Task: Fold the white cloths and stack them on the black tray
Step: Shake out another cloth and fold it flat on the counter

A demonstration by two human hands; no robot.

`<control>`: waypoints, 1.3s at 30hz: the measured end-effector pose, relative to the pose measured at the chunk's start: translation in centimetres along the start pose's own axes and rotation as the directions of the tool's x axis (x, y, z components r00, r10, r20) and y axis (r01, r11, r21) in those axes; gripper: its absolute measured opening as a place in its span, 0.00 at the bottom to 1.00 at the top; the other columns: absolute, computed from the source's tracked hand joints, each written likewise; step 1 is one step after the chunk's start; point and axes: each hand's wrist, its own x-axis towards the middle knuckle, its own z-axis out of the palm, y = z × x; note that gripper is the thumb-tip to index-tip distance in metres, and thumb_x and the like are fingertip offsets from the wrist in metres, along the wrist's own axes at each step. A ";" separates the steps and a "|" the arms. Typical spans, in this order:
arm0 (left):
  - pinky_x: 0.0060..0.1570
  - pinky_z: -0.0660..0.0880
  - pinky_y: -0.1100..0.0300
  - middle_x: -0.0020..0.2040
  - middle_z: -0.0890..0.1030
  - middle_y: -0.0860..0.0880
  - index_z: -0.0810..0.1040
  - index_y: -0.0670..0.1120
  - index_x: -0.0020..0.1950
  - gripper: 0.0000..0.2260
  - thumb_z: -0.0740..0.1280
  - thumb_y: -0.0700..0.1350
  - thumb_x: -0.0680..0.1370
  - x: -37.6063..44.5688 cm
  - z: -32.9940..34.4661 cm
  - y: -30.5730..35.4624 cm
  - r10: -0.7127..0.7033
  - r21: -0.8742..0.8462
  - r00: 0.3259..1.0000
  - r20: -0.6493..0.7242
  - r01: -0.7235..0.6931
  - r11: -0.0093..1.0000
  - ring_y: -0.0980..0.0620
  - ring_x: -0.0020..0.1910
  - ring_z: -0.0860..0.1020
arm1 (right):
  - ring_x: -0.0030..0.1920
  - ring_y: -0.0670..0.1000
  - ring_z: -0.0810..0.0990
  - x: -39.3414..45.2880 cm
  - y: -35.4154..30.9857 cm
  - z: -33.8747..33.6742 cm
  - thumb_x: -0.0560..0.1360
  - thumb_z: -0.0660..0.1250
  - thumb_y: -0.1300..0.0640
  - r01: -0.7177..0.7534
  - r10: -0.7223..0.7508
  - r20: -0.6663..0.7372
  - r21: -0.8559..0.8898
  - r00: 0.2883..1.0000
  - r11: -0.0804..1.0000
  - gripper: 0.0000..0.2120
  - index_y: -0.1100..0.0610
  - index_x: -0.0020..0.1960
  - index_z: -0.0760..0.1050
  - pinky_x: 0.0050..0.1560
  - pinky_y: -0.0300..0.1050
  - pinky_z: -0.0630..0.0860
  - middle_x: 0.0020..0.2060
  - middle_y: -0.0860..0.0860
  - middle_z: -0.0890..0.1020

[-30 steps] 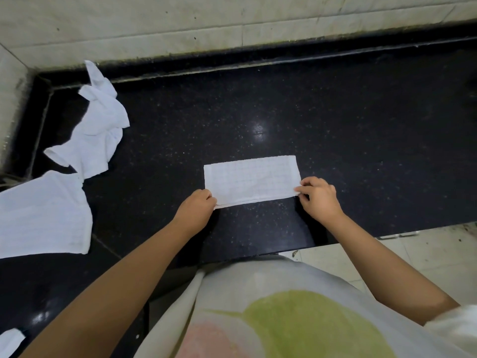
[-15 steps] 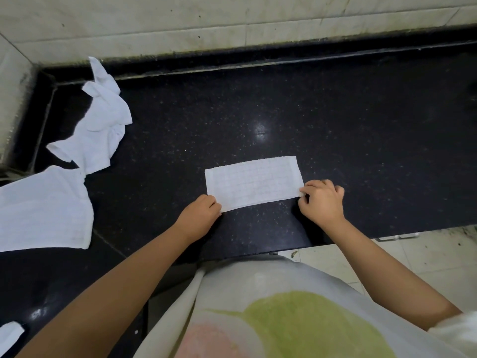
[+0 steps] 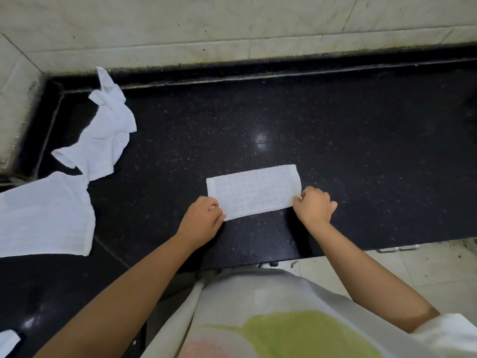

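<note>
- Left hand: fingers curled, pinching the near-left corner of the folded white cloth. Back of hand up, forearm coming in from lower left, wrist straight.
- Right hand: fingers curled into a loose fist, gripping the near-right corner of the same cloth, knuckles up. Forearm comes in from lower right.
- Folded white cloth: long narrow rectangle with a faint grid texture, flat on the black countertop, spanning between the two hands and tilted slightly, right end farther away. Near the counter's front edge.
- Person's pale shirt with a green print fills the bottom, directly behind the hands.
- Well left of the left hand: a flat unfolded white cloth, partly cut off by the frame edge.
- Farther left and beyond it: a crumpled white cloth, touching or overlapping the flat one's far corner, up toward the counter's back corner.
- Bottom-left corner: a scrap of another white cloth, mostly out of frame.
- Beyond the hands: bare counter with a light glare spot, then the pale tiled wall.
- Black tray: can't pick one out here.
</note>
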 end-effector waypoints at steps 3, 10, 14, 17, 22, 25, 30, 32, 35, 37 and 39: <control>0.56 0.77 0.46 0.61 0.77 0.40 0.78 0.39 0.58 0.18 0.57 0.47 0.77 1.3 -0.8 0.6 -0.199 0.037 0.978 0.065 0.197 0.980 0.39 0.61 0.76 | 0.46 0.57 0.74 -0.4 -1.3 -1.1 0.74 0.62 0.59 0.092 -0.074 -0.080 0.240 0.994 0.967 0.06 0.60 0.40 0.70 0.49 0.48 0.64 0.38 0.54 0.74; 0.75 0.43 0.50 0.78 0.43 0.48 0.45 0.44 0.77 0.27 0.48 0.53 0.82 1.4 -0.1 1.3 -0.416 0.143 0.835 0.361 0.391 0.909 0.50 0.77 0.41 | 0.36 0.52 0.71 -3.7 -7.3 -1.5 0.71 0.67 0.63 0.471 -0.425 -0.205 0.357 0.882 0.807 0.07 0.63 0.37 0.73 0.41 0.45 0.65 0.32 0.52 0.72; 0.75 0.45 0.50 0.78 0.50 0.46 0.51 0.43 0.76 0.26 0.52 0.51 0.82 0.1 -1.2 0.8 -0.527 0.028 0.829 0.189 0.532 0.846 0.49 0.77 0.45 | 0.29 0.56 0.75 -5.6 -10.3 1.8 0.66 0.69 0.64 0.641 -0.617 -0.174 0.224 0.768 0.734 0.08 0.62 0.32 0.71 0.34 0.47 0.72 0.27 0.55 0.76; 0.74 0.49 0.49 0.76 0.58 0.42 0.59 0.40 0.74 0.23 0.57 0.47 0.81 -2.2 -1.7 -0.4 -0.568 -0.055 0.816 0.105 0.575 0.816 0.45 0.76 0.52 | 0.31 0.58 0.77 -6.4 -11.0 5.0 0.66 0.69 0.67 0.681 -0.689 0.005 0.145 0.725 0.717 0.06 0.62 0.33 0.72 0.31 0.47 0.72 0.29 0.57 0.78; 0.72 0.55 0.46 0.73 0.64 0.40 0.68 0.38 0.69 0.20 0.58 0.46 0.80 -5.2 -2.1 -1.7 -0.585 -0.031 0.802 0.118 0.592 0.806 0.42 0.75 0.58 | 0.47 0.60 0.75 -6.6 -10.5 7.1 0.75 0.58 0.65 0.601 -0.619 0.166 0.148 0.767 0.785 0.09 0.67 0.45 0.76 0.47 0.52 0.73 0.45 0.62 0.78; 0.75 0.47 0.51 0.76 0.58 0.43 0.62 0.40 0.73 0.21 0.57 0.46 0.81 -5.4 -2.1 -1.9 -0.560 -0.063 0.814 0.155 0.574 0.816 0.46 0.77 0.51 | 0.47 0.58 0.76 -6.1 -10.9 6.4 0.76 0.58 0.64 0.532 -0.558 0.103 0.202 0.823 0.822 0.10 0.67 0.47 0.76 0.44 0.45 0.69 0.45 0.60 0.79; 0.75 0.45 0.55 0.77 0.54 0.44 0.57 0.41 0.75 0.23 0.54 0.47 0.82 -4.8 -2.1 -2.2 -0.528 -0.027 0.827 0.190 0.542 0.840 0.48 0.77 0.48 | 0.46 0.56 0.77 -5.9 -12.4 5.3 0.75 0.62 0.64 0.468 -0.462 -0.103 0.336 0.881 0.818 0.07 0.67 0.45 0.77 0.42 0.33 0.62 0.44 0.60 0.80; 0.75 0.45 0.56 0.77 0.53 0.44 0.56 0.41 0.75 0.23 0.54 0.47 0.82 -4.9 -2.1 -2.3 -0.521 -0.037 0.830 0.201 0.538 0.842 0.48 0.77 0.49 | 0.44 0.57 0.77 -6.5 -12.4 6.0 0.75 0.62 0.65 0.506 -0.518 -0.044 0.301 0.854 0.809 0.07 0.67 0.43 0.77 0.44 0.34 0.66 0.41 0.60 0.80; 0.75 0.45 0.57 0.77 0.52 0.43 0.55 0.40 0.75 0.23 0.53 0.47 0.82 -5.2 -1.9 -2.4 -0.499 -0.052 0.839 0.218 0.521 0.852 0.48 0.77 0.49 | 0.44 0.60 0.77 -7.3 -11.4 7.4 0.73 0.64 0.65 0.592 -0.622 0.090 0.229 0.777 0.773 0.06 0.68 0.43 0.77 0.46 0.49 0.76 0.41 0.62 0.79; 0.75 0.45 0.57 0.77 0.52 0.43 0.54 0.40 0.75 0.24 0.53 0.47 0.82 -5.2 -1.6 -2.5 -0.488 -0.063 0.846 0.214 0.511 0.858 0.48 0.77 0.48 | 0.51 0.59 0.76 -7.4 -10.9 7.2 0.74 0.64 0.62 0.615 -0.649 0.157 0.217 0.745 0.758 0.11 0.67 0.53 0.76 0.53 0.47 0.73 0.48 0.61 0.79; 0.75 0.45 0.57 0.77 0.51 0.43 0.54 0.40 0.75 0.24 0.53 0.47 0.82 -5.3 -1.4 -2.7 -0.478 -0.065 0.856 0.198 0.498 0.864 0.48 0.77 0.48 | 0.59 0.58 0.72 -7.2 -10.1 6.5 0.75 0.63 0.61 0.643 -0.682 0.243 0.225 0.690 0.732 0.18 0.66 0.63 0.71 0.61 0.42 0.67 0.58 0.60 0.76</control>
